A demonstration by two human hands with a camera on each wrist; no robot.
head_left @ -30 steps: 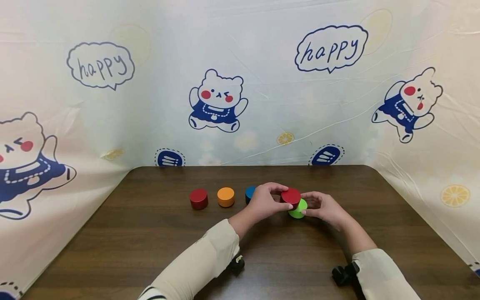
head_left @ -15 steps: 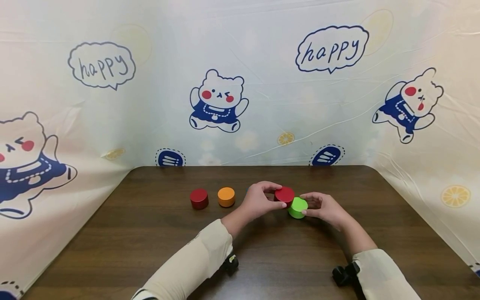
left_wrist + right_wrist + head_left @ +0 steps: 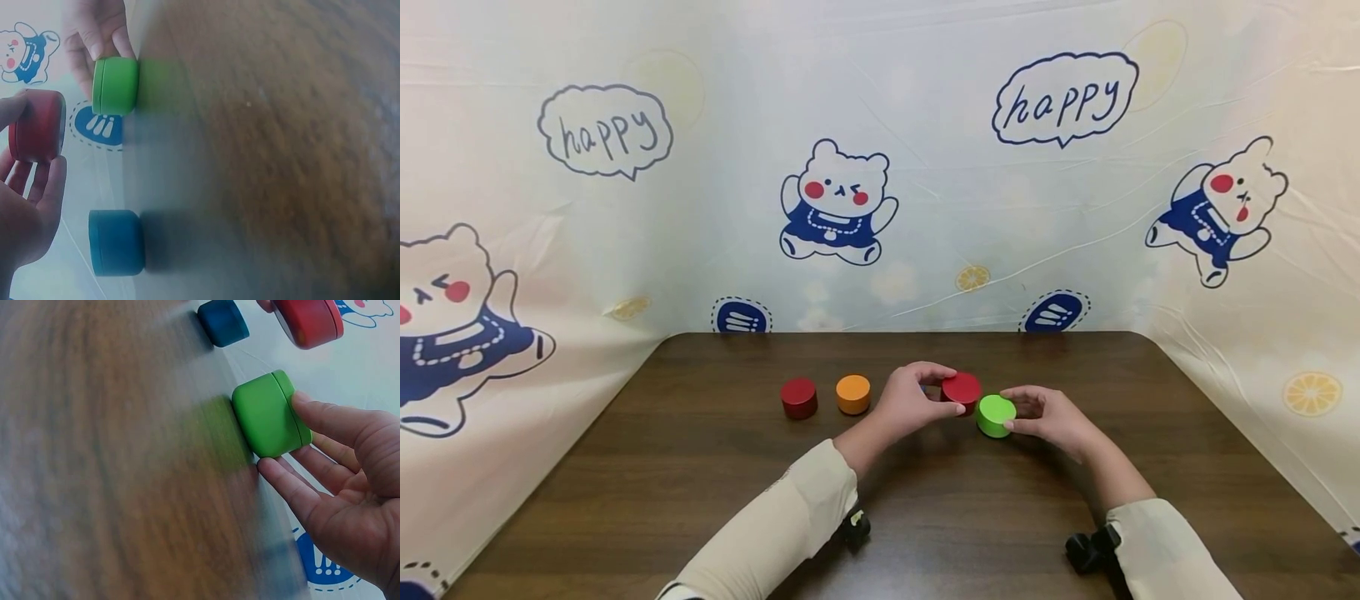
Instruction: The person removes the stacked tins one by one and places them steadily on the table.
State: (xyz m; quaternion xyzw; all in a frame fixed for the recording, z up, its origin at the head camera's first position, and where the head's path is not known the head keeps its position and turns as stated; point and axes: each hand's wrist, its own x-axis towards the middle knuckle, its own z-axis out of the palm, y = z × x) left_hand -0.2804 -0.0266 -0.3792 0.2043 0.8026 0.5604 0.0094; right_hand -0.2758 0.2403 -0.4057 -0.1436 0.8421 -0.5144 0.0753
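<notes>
In the head view, my left hand pinches a red cylinder between thumb and fingers. The left wrist view has this red cylinder raised off the tabletop. Just to its right, a bright green cylinder stands on the table, with my right hand gripping its right side. A seam runs round the green cylinder near its top in the right wrist view. A blue cylinder stands on the table, mostly hidden behind my left hand in the head view.
To the left on the brown table stand a dark red cylinder and an orange cylinder, in a row with the blue one. A printed curtain hangs behind the table's back edge.
My left hand has carried the red cylinder leftward, from overlapping the green one to a spot beside it. My right hand and the green cylinder have stayed in place.
</notes>
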